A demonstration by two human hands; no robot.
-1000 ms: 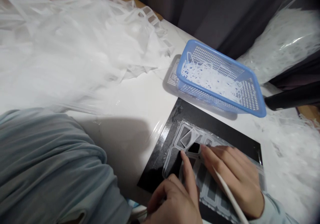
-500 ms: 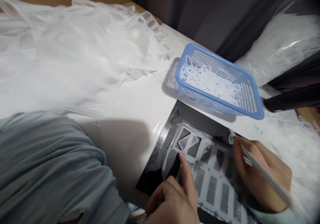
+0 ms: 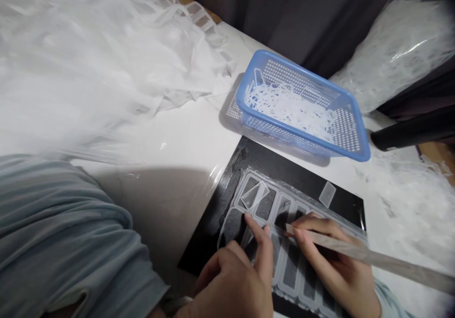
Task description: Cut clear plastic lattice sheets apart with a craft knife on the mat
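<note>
Plastic lattice [image 3: 276,203], fingers [image 3: 313,228] gripping translucent strip [image 3: 391,263]

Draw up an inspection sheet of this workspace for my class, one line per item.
surface: white tabletop with a black mat lying on it.
job's things: clear plastic sheet with rectangular cells on the mat; a loose clear rectangle lies on the mat beside it.
clutter: heap of clear plastic offcuts at left; blue mesh basket holding white scraps; bagged scraps at right.
hands: left hand has its fingers on the sheet; right hand holds a long pale strip over it.
cables: nothing seen.
surroundings: dark curtain; black bar at right.
</note>
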